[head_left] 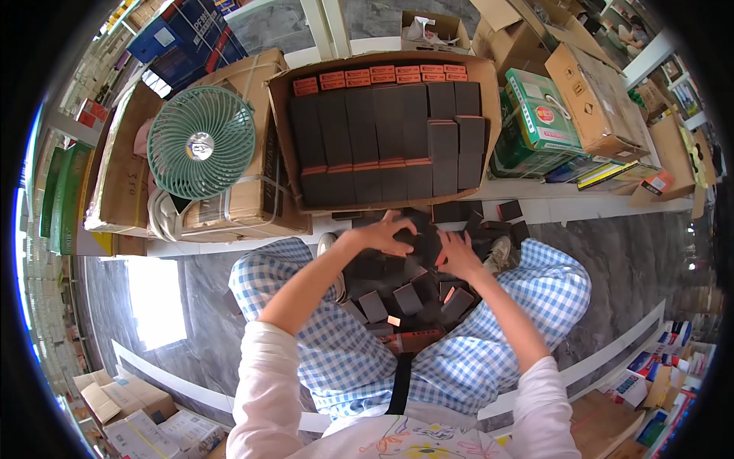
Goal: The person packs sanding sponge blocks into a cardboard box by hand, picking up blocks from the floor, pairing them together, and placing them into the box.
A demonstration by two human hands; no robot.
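Note:
My left hand [386, 234] is curled, thumb and fingers apart around the edge of small black boxes [422, 236] held between my hands. My right hand [457, 254] presses on the other side of them, beside an orange box end. Under and around my hands, several loose black boxes [408, 299] with orange ends lie in a heap between my legs. Just beyond stands a large open carton [492, 130], packed with rows of similar black boxes [401, 122] and a back row showing orange labelled ends [358, 77]. Shadow hides the exact grip.
A green fan [202, 143] rests on a taped carton [248, 195] at left. To the right are a green box [539, 111] and an open brown carton [596, 99]. Shelves with boxes line both sides. More cartons [130, 398] sit behind at lower left.

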